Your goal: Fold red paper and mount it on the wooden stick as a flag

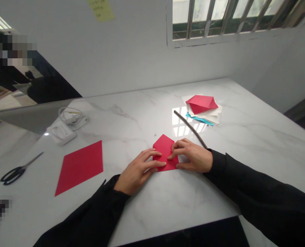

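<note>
A small folded red paper [164, 144] lies on the white marble table [167, 206] in front of me. My left hand [138, 171] rests on its lower left part, fingers stretched flat across the paper. My right hand [192, 156] presses on its right side, with the fingers bent and the fingertips pinching down on a fold near the middle. Both sleeves are black.
A flat red sheet [80, 166] lies to the left, with black scissors [15, 172] beyond it. A white charger and cable [66, 125] sit further back. A stack of papers topped by a folded red piece [202, 104] is at the back right, beside a thin dark stick [190, 128].
</note>
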A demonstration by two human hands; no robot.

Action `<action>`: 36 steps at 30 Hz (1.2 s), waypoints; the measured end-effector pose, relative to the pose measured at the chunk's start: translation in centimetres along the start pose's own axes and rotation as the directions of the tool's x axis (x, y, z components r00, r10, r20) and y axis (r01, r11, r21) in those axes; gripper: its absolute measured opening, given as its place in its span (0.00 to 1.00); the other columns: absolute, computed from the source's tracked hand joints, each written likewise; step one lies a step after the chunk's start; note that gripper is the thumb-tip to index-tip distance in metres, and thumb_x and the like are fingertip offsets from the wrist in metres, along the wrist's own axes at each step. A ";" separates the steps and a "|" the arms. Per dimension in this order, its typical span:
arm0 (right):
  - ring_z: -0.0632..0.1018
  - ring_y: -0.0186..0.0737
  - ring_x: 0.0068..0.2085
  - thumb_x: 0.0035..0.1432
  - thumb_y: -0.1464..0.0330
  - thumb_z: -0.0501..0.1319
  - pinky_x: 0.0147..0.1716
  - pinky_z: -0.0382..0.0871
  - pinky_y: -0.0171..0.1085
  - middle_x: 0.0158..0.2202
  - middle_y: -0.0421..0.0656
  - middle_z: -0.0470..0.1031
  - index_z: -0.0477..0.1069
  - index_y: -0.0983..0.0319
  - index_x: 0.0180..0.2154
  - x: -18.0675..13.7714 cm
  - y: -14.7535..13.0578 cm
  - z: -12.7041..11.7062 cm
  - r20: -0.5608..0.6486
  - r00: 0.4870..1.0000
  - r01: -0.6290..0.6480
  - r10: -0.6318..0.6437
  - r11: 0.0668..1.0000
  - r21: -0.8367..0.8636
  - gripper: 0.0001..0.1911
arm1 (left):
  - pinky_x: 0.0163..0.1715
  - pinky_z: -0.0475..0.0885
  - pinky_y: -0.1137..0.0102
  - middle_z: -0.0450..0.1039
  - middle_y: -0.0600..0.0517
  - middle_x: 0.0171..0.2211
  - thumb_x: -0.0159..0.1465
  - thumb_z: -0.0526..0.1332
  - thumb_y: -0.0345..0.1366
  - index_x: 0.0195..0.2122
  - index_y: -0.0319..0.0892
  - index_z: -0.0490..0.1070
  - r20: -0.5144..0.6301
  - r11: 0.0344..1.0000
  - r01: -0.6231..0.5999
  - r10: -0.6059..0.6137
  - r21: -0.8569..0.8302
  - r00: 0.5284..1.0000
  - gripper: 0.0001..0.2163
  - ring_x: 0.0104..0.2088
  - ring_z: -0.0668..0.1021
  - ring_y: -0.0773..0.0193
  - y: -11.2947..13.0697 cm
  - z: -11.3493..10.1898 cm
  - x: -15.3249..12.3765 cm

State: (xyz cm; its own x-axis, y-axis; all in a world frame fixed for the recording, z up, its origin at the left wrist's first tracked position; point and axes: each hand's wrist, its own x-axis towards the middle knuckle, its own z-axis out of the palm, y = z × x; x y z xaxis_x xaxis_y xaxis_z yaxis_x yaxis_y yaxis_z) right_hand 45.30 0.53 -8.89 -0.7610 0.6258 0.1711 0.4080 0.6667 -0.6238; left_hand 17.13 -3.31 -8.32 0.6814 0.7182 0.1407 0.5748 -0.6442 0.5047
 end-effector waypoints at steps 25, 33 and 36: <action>0.73 0.52 0.52 0.60 0.63 0.69 0.55 0.72 0.51 0.48 0.50 0.75 0.77 0.63 0.47 0.6 -4.4 2.5 -0.042 0.998 0.038 -0.050 0.969 -0.245 0.15 | 0.41 0.74 0.67 0.77 0.51 0.42 0.67 0.60 0.22 0.43 0.48 0.80 -0.023 0.927 -0.082 0.097 0.366 0.995 0.13 0.40 0.74 0.61 -1.2 -0.4 3.2; 0.77 0.50 0.51 0.66 0.65 0.63 0.55 0.73 0.51 0.51 0.53 0.76 0.76 0.64 0.50 2.5 -2.8 1.5 -0.030 0.997 0.059 -0.066 0.981 -0.185 0.14 | 0.39 0.74 0.69 0.77 0.51 0.37 0.70 0.58 0.28 0.37 0.44 0.80 0.022 0.951 0.067 -0.077 0.303 0.997 0.10 0.37 0.79 0.63 -0.7 -1.6 5.9; 0.78 0.45 0.51 0.70 0.70 0.57 0.54 0.74 0.46 0.50 0.49 0.78 0.75 0.62 0.52 2.3 -1.6 0.6 -0.012 0.992 0.122 -0.123 0.991 -0.045 0.13 | 0.41 0.75 0.67 0.78 0.50 0.38 0.68 0.59 0.29 0.42 0.45 0.80 0.016 0.955 0.095 -0.104 0.283 0.994 0.10 0.39 0.79 0.61 0.1 -1.6 5.5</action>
State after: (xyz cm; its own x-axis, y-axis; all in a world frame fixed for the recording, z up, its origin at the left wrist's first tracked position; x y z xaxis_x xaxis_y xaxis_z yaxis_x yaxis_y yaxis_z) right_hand 42.58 0.65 -7.91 -0.7993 0.5439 0.2555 0.3342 0.7557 -0.5632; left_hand 20.22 0.98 -6.17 0.6253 0.7769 0.0739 0.7414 -0.6209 0.2544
